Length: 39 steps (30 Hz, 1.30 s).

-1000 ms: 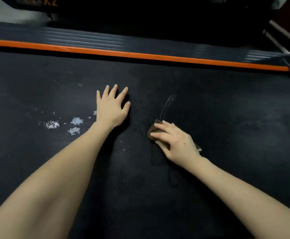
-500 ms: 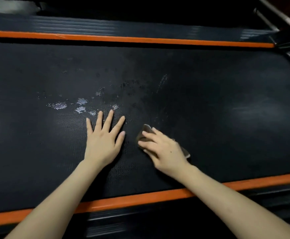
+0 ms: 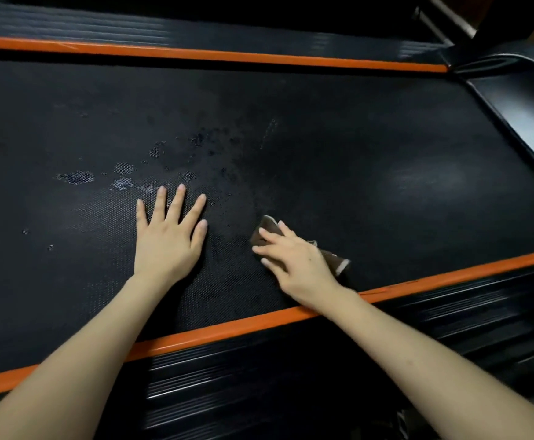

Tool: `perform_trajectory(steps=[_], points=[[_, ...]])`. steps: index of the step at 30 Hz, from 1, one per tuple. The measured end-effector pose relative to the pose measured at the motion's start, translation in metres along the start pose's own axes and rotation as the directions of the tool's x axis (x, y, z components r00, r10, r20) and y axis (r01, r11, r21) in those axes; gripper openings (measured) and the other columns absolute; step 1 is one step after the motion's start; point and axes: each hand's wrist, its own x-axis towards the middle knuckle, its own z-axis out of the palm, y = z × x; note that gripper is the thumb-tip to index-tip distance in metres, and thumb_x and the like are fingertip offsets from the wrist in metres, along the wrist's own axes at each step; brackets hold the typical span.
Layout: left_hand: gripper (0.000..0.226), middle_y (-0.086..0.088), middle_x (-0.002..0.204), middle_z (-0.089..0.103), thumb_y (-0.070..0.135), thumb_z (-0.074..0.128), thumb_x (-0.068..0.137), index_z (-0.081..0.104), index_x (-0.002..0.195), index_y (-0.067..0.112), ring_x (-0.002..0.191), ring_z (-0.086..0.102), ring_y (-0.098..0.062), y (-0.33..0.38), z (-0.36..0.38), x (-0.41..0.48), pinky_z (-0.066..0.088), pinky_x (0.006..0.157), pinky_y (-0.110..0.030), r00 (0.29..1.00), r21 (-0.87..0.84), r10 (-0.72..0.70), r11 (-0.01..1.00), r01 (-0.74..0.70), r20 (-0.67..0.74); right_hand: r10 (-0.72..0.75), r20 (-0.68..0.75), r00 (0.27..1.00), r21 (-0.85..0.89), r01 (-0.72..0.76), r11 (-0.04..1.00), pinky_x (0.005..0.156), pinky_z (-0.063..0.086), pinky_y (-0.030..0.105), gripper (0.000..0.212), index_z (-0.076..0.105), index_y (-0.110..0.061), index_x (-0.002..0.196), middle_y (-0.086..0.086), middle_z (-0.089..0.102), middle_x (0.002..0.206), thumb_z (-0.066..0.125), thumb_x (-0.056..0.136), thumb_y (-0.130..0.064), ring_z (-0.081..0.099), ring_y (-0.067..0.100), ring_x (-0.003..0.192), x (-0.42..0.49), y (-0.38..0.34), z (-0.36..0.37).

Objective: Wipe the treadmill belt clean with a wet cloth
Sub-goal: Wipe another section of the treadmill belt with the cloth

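The black textured treadmill belt (image 3: 370,160) fills most of the head view. Pale wet patches and specks (image 3: 123,179) lie on it left of centre, just beyond my left fingertips. My left hand (image 3: 169,236) rests flat on the belt with fingers straight and spread. To its right, my right hand (image 3: 291,265) presses a small dark brown folded cloth (image 3: 267,228) against the belt with straight fingers. The cloth's pale-edged other end sticks out behind the hand on the right, and the middle of it is hidden under my palm.
An orange stripe (image 3: 227,328) and a ribbed black side rail (image 3: 291,376) run along the near edge under my forearms. A second orange stripe (image 3: 227,57) borders the far edge. A black moulded end cover (image 3: 519,100) and an upright post stand at the right.
The view has drawn back, so the near orange stripe and rail came into sight. Both hands have slid toward the near edge of the belt, the right one dragging the cloth.
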Motion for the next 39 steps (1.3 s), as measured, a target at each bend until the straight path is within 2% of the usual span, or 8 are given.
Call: perform_trajectory(steps=[3,8,12,16,22,28,34,39], points=[[0.063,-0.005,0.157,0.021,0.055,0.005,0.091,0.027,0.147,0.036,0.146,0.009,-0.031,0.000,0.000,0.000,0.000,0.115,-0.054,1.000,-0.009,0.002,1.000,-0.002,-0.004,-0.023,-0.006,1.000,-0.106,0.022,0.994,0.108,0.023,0.020,0.027,0.071,-0.019,0.109,0.005,0.058,0.130,0.061,0.084,-0.018,0.044,0.026,0.128,-0.012,0.047,-0.029],[0.061,-0.006,0.157,0.022,0.054,0.007,0.092,0.028,0.147,0.035,0.146,0.010,-0.032,0.001,0.001,-0.001,0.000,0.116,-0.055,1.000,-0.018,-0.002,1.000,0.002,-0.018,0.398,-0.244,0.885,-0.047,-0.420,0.906,0.108,0.028,0.029,0.026,0.069,-0.020,0.112,0.002,0.055,0.133,0.064,0.087,-0.013,0.039,0.029,0.134,-0.017,0.080,-0.045],[0.060,-0.007,0.156,0.023,0.053,0.009,0.093,0.029,0.147,0.034,0.145,0.011,-0.032,0.001,0.001,-0.001,0.001,0.115,-0.055,1.000,-0.034,0.010,0.999,-0.011,-0.027,-0.003,-0.119,0.993,-0.051,-0.003,0.999,0.105,0.032,0.051,0.022,0.073,-0.013,0.101,0.012,0.062,0.123,0.061,0.082,-0.016,0.047,0.045,0.123,0.001,0.006,0.008],[0.060,-0.007,0.156,0.025,0.052,0.010,0.093,0.031,0.146,0.033,0.145,0.014,-0.033,0.000,0.000,-0.002,0.004,0.115,-0.055,0.999,-0.029,0.017,0.999,-0.018,-0.027,-0.345,0.078,0.935,-0.129,0.352,0.927,0.099,0.039,0.050,0.028,0.071,-0.015,0.106,0.010,0.062,0.125,0.054,0.086,-0.024,0.052,0.039,0.120,0.007,0.011,0.001],[0.061,-0.006,0.156,0.025,0.052,0.009,0.092,0.032,0.146,0.034,0.145,0.013,-0.032,0.000,0.002,-0.001,0.002,0.116,-0.054,1.000,-0.023,0.002,1.000,-0.002,-0.011,0.206,-0.302,0.931,0.005,-0.214,0.977,0.106,0.037,0.035,0.025,0.068,-0.019,0.113,0.003,0.056,0.134,0.059,0.090,-0.017,0.048,0.024,0.128,0.085,0.060,-0.026],[0.066,-0.003,0.156,0.025,0.056,0.006,0.088,0.033,0.145,0.035,0.145,0.013,-0.030,-0.003,-0.003,0.001,-0.001,0.116,-0.051,1.000,-0.068,0.011,0.998,-0.010,0.013,-0.074,-0.110,0.991,-0.233,0.046,0.971,0.110,0.011,0.052,0.060,0.046,-0.027,0.138,0.006,0.025,0.154,0.046,0.085,-0.055,0.012,0.029,0.144,0.042,0.060,-0.014],[0.066,-0.016,0.151,0.032,0.056,0.015,0.088,0.043,0.141,0.030,0.141,0.020,-0.039,-0.029,-0.017,0.027,0.006,0.114,-0.055,0.996,-0.055,-0.080,0.995,0.078,-0.025,-0.034,-0.225,0.974,-0.151,0.000,0.989,0.105,0.035,0.057,0.037,0.063,-0.019,0.122,0.012,0.049,0.139,0.067,0.085,-0.017,0.039,0.035,0.133,0.083,0.087,-0.012],[0.059,-0.008,0.158,0.017,0.055,0.013,0.093,0.025,0.148,0.038,0.145,0.005,-0.038,-0.046,-0.014,0.059,-0.002,0.113,-0.057,0.995,0.020,-0.101,0.995,0.101,0.023,0.249,-0.368,0.896,-0.065,-0.292,0.954,0.114,0.024,0.042,0.031,0.063,-0.017,0.120,0.008,0.046,0.141,0.057,0.090,-0.018,0.035,0.033,0.135,0.158,0.079,-0.011]])
